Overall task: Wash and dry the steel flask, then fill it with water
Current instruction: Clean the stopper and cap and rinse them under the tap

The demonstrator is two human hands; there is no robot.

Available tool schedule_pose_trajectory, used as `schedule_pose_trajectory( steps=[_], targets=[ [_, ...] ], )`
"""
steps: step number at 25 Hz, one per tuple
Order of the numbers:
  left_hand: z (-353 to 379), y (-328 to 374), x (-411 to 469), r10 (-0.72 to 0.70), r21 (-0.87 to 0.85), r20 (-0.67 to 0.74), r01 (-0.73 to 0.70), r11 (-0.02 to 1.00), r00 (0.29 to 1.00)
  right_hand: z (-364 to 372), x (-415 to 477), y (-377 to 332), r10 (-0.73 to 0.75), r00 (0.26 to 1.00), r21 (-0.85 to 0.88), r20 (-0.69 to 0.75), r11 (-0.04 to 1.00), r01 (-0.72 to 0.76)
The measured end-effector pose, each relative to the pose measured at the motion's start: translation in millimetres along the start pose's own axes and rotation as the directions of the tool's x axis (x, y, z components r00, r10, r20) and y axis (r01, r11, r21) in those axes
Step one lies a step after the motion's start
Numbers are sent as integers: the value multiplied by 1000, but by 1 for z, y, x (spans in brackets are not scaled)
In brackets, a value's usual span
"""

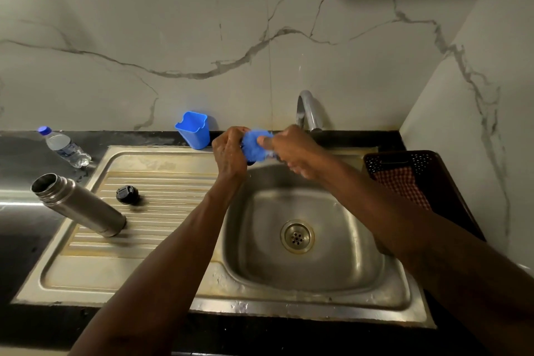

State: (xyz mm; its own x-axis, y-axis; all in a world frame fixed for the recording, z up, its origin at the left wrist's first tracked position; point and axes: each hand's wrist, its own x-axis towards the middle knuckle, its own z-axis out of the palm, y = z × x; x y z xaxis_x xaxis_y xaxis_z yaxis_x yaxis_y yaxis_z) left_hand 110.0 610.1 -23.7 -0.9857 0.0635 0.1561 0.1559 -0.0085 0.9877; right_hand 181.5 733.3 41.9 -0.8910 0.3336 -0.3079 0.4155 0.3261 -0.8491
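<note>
We hold both hands over the sink [332, 269], just below the tap [307, 108]. Our left hand [231, 150] has its fingers curled round a small dark piece [250, 162], mostly hidden, likely a part of the flask's top. Our right hand [291, 150] pinches the blue scrubber [255, 144] against it with bent fingers. The flask [81, 205] stands open-mouthed on the draining board, well left of our hands, with its black lid [127, 194] just beside it.

We judge the step to be scrubbing this small part. To do it well, we should turn the piece in the left hand while the scrubber works into any threads and grooves, and keep it over the basin so drips fall there. Whether water runs from the tap we cannot tell. The flask body looks yet to be dried; the checked cloth [401, 185] in the basket [416, 157] on the right is near for that.
</note>
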Motion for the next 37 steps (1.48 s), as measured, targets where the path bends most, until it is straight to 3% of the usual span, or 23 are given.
schedule_pose_trajectory(
  steps=[3,7,9,13,15,18,20,22,27,29,31,32,35,37],
  targets=[
    [13,17,2,-11,-100,-41,7,995,999,-11,6,-5,125,990,145,-67,983,-114],
    [16,14,3,-128,-113,-68,120,986,989,-4,-5,9,216,974,116,70,968,-223],
    [13,11,12,-194,-74,-16,193,979,981,-11,4,4,202,978,72,55,976,-205],
    [9,24,8,-437,-296,107,448,844,893,-21,7,7,140,990,7,-23,990,-139],
    [3,16,0,-457,-253,130,475,843,880,-25,-2,20,120,992,-23,23,993,-120],
    [-23,3,-11,-501,-98,244,536,839,830,-53,2,35,204,955,-61,217,979,-195],
    [-44,-7,-9,-550,-141,166,572,808,818,-73,9,43,254,931,10,262,964,-265],
    [-52,-18,-7,-589,-306,96,586,750,803,-72,12,50,224,944,101,243,962,-255],
    [-5,-7,-18,-603,-408,250,647,644,758,-9,-1,49,94,990,149,103,983,-109],
    [13,-2,-21,-612,-439,202,630,641,764,13,-8,45,-57,998,26,-15,998,58],
    [27,0,-27,-617,-467,133,598,651,776,23,-14,39,-266,963,-173,-46,951,254],
    [32,0,-31,-623,-474,113,593,650,774,24,-11,34,-304,951,-231,-54,930,284],
    [39,2,-35,-664,-468,67,611,638,745,16,5,35,-156,967,-164,-201,979,124],
    [39,4,-26,-653,-501,34,578,644,756,20,-3,39,-197,950,-126,-242,977,171]
  ],
)
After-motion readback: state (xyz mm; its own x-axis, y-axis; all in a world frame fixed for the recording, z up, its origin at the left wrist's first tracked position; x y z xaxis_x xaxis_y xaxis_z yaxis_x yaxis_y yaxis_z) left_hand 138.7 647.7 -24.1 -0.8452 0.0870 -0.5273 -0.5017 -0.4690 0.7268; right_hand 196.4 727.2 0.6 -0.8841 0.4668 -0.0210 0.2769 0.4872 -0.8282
